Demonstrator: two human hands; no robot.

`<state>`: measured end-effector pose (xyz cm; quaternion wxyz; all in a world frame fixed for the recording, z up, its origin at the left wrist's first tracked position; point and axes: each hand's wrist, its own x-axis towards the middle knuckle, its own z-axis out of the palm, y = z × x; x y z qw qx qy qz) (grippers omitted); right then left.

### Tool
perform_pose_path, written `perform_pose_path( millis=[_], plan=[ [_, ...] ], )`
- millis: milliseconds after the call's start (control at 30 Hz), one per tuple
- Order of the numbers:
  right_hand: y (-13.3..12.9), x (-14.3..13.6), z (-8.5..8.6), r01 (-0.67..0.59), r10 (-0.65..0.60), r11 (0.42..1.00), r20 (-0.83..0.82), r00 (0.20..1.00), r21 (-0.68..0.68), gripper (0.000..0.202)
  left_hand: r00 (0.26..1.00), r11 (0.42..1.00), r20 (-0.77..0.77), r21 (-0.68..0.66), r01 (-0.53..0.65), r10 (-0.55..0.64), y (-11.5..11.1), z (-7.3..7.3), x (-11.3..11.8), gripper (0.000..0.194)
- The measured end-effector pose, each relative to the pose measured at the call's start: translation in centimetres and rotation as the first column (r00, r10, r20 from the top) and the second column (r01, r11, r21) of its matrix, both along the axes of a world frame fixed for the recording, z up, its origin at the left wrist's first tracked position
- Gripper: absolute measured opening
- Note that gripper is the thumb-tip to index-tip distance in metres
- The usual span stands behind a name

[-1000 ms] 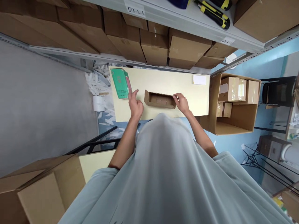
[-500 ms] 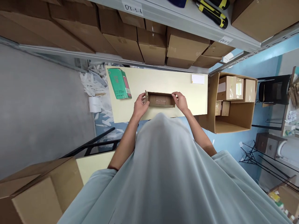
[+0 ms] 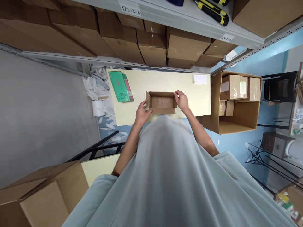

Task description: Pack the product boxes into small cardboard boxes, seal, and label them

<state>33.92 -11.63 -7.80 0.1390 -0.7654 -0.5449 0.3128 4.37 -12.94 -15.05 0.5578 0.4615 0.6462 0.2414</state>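
Observation:
A small cardboard box [image 3: 163, 110] stands open at the top on the pale yellow table [image 3: 163, 79], its inside facing me and nothing but its bottom flaps visible in it. My left hand [image 3: 143, 114] grips the box's left end near the front corner, thumb and fingers around the edge. At the right end, my right hand [image 3: 181, 100] pinches the upper corner of the box. To the left lies a green box [image 3: 118, 86]. A small white box or card [image 3: 200, 79] lies at the table's back right.
A shelf [image 3: 165, 17] with cardboard boxes and yellow-black cutters [image 3: 213, 13] runs behind the table. On the right is a large open carton [image 3: 214, 104] holding several boxes. Another carton [image 3: 44, 201] is at lower left, beyond black metal legs [image 3: 94, 148].
The small box's front flap has folded outward toward me, and its left flap has opened out more. My left hand has moved slightly down along the left end.

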Motion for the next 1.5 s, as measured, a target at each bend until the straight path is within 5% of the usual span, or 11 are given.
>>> perform_pose_path(
  millis=[200, 467, 700, 900, 1133, 1333, 1500],
  plan=[
    [-0.5, 0.7, 0.3, -0.007, 0.009, 1.000, -0.107, 0.994, 0.015, 0.040, 0.998, 0.998, -0.066, 0.070, 0.008, -0.003, 0.4, -0.6, -0.6, 0.090],
    [-2.8, 0.6, 1.1, 0.162, -0.160, 0.987, -0.187, 0.969, -0.004, 0.062, 0.998, 0.969, -0.068, 0.245, 0.011, 0.006, 2.2, -0.2, -1.4, 0.087],
    [-5.0, 0.4, 1.2, 0.171, -0.198, 0.973, -0.185, 0.963, -0.153, 0.060, 0.997, 0.989, -0.074, 0.145, 0.041, -0.031, 2.5, -0.3, -1.8, 0.093],
    [-6.0, -0.1, 0.5, 0.157, -0.189, 0.973, -0.194, 0.963, -0.169, 0.034, 0.998, 0.993, -0.027, 0.100, -0.060, 0.063, 2.3, 0.0, -1.8, 0.056],
    [-5.9, 0.3, -0.2, 0.225, -0.260, 0.964, -0.348, 0.901, -0.140, 0.051, 0.989, 0.981, -0.026, 0.140, -0.138, 0.143, 3.2, 1.1, -1.9, 0.022],
    [-5.6, 1.2, -0.2, 0.256, -0.224, 0.967, -0.452, 0.864, 0.009, 0.064, 0.985, 0.989, -0.133, 0.115, -0.095, 0.110, 3.6, 3.0, -1.0, 0.018],
    [-5.4, 1.7, -1.3, 0.306, -0.212, 0.944, -0.477, 0.853, 0.127, 0.058, 0.986, 0.969, -0.121, 0.230, -0.084, 0.114, 3.5, 3.6, -0.2, 0.015]
  ],
)
